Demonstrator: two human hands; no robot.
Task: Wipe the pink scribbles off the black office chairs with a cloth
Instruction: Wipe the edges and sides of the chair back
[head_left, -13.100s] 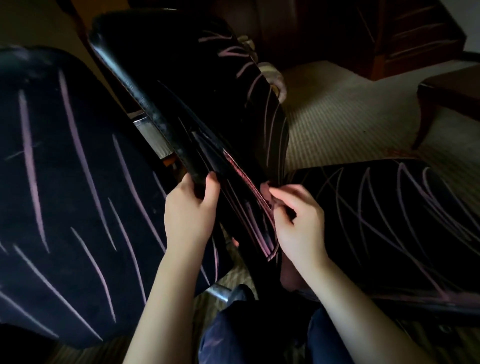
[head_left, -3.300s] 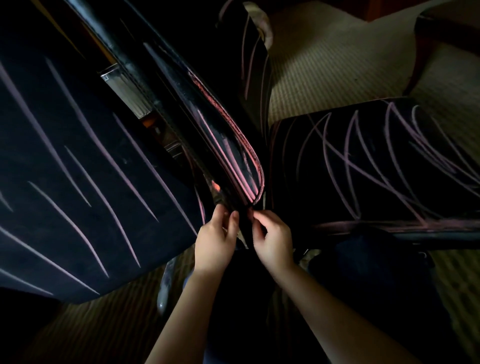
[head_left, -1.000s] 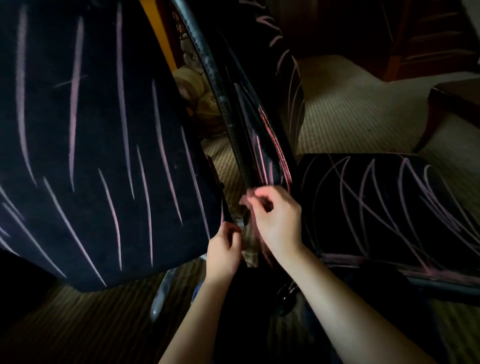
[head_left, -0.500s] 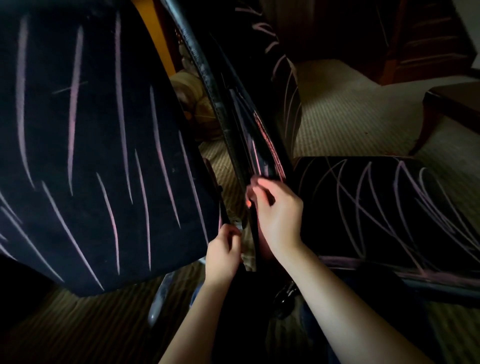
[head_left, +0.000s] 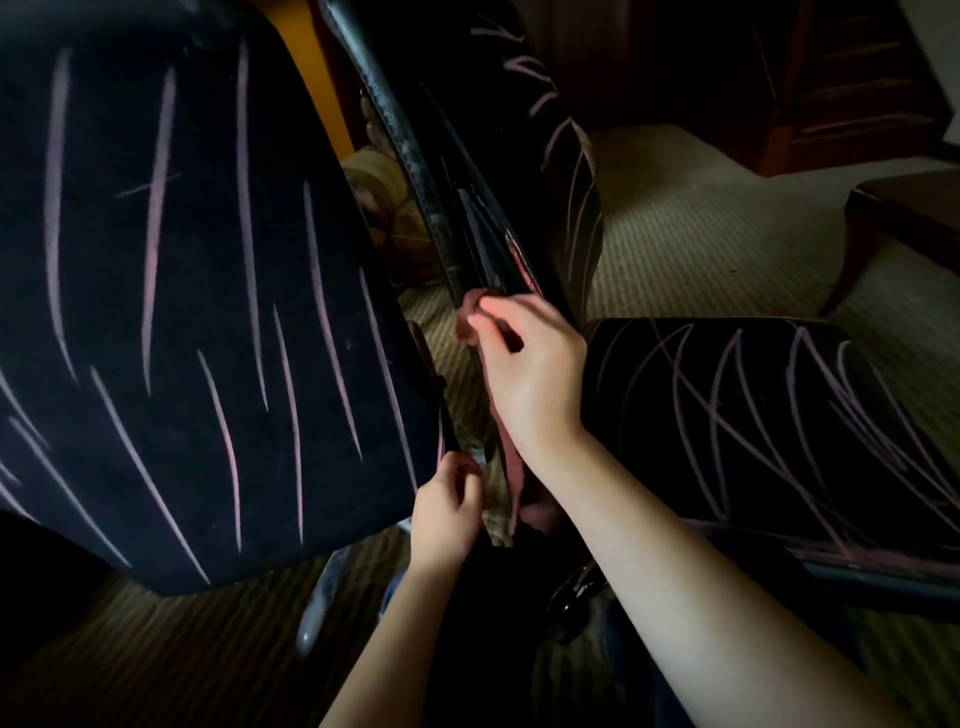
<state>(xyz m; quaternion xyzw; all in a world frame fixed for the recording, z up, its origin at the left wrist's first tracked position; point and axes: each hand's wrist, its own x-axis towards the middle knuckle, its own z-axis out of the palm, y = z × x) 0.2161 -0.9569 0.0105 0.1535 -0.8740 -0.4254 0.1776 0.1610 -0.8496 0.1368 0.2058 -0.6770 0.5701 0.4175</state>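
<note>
At left: broad black fabric chair panel (head_left: 182, 312), crossed by long pink strokes, not yet cleaned. Below and beyond: ribbed beige carpet (head_left: 701, 249). At right: low black upholstered seat (head_left: 753, 415) with looping pink scribbles, also uncleaned. Between the two: glossy black leather chair back (head_left: 415, 156), seen edge-on, with pink residue on its narrow rim. At that rim: right hand (head_left: 530, 374), closed in a pinch on the bunched, pink-stained beige cloth (head_left: 506, 499) and pressing it to the leather. Lower down: left hand (head_left: 447, 514), fingers curled beside the cloth's hanging tail; impossible to tell whether gripping the tail or the panel's corner. Judged step: wiping the rim. Wrap the cloth over both faces of the rim, draw along it in one direction, and refold to a clean face once loaded with pink. Brace the chair back against swivelling. Tight clearance: panel just beside the left hand, seat just beside the right wrist. Open room only upward along the rim and out over the carpet.
</note>
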